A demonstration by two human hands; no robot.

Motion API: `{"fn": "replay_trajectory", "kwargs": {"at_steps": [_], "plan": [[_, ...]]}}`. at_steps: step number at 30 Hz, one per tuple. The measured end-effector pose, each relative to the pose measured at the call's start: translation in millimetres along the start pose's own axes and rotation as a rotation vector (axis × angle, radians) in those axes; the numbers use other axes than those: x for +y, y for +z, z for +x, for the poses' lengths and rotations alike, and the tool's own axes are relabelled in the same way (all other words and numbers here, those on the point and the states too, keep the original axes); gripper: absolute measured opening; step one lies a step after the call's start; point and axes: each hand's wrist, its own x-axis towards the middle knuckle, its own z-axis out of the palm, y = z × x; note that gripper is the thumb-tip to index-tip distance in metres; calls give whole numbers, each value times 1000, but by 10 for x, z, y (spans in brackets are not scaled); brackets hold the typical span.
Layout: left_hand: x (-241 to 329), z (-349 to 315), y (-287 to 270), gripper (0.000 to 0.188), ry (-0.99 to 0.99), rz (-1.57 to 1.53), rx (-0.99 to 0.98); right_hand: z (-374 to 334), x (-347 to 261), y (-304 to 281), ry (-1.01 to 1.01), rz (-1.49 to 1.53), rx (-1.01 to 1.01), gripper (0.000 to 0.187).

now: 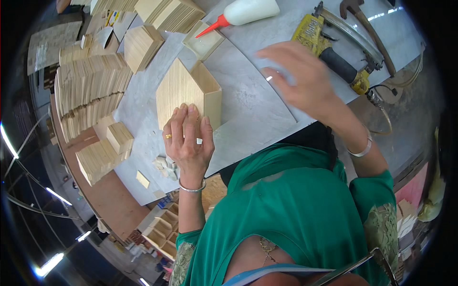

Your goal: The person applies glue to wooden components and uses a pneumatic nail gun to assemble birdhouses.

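Note:
A pale wooden house-shaped box (179, 90) with a pointed end lies on the grey work board, one upper side uncovered so its hollow inside shows. My left hand (187, 136) rests on its near part, fingers stretched along the front panel and thumb by the side edge. Motion smears my right hand (305, 78), raised right of the box. Its fingers and thumb are apart, and I see nothing held. Nearest to it is a yellow nail gun (310, 34) with a black grip. Beyond the box sits a shallow square dish (203, 42), under the red nozzle of a white squeeze bottle (250, 10).
A hammer (371, 31) lies past the nail gun, whose hose drops off the table edge. Tall stacks of thin wooden panels (90, 90) line the left side. House-shaped panels (140, 47) and small blocks (102, 155) stand nearby. Crumpled scraps (164, 168) lie left of my left wrist.

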Motion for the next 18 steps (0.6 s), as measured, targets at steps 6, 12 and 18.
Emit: {"fn": "replay_trajectory", "kwargs": {"at_steps": [6, 12, 18], "plan": [[-14, 17, -1, 30, -19, -35, 42, -307, 220, -721, 85, -742, -244, 63], [-89, -68, 56, 31, 6, -63, 130, -197, 337, -708, 462, -730, -461, 71], [-100, -86, 84, 29, -14, -107, 172, 581, -497, -897, 623, -534, -524, 46]]}}
